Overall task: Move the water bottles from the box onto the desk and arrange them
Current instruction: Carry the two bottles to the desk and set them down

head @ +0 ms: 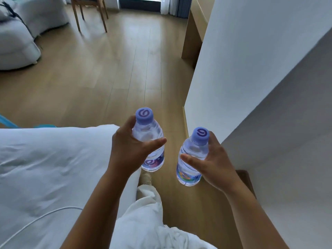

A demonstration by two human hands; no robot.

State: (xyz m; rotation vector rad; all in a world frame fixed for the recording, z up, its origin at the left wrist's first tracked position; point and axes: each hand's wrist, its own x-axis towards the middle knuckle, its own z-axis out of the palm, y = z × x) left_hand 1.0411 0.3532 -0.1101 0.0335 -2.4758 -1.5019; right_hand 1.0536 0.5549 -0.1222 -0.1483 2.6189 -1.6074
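Note:
I carry two clear water bottles with purple caps, both upright and above the wooden floor. My left hand (129, 150) grips the left bottle (150, 141) round its upper body, thumb across the front. My right hand (213, 162) grips the right bottle (190, 159) the same way, slightly lower and nearer to me. A wooden desk (195, 27) stands far ahead on the right, partly hidden behind a white wall corner. No box is in view.
A white bed (53, 168) with a thin white cable lies on my left. The white wall (251, 69) juts out on my right. Ahead are open wooden floor (116, 69), a wooden chair (89, 13) and a grey sofa (21, 33).

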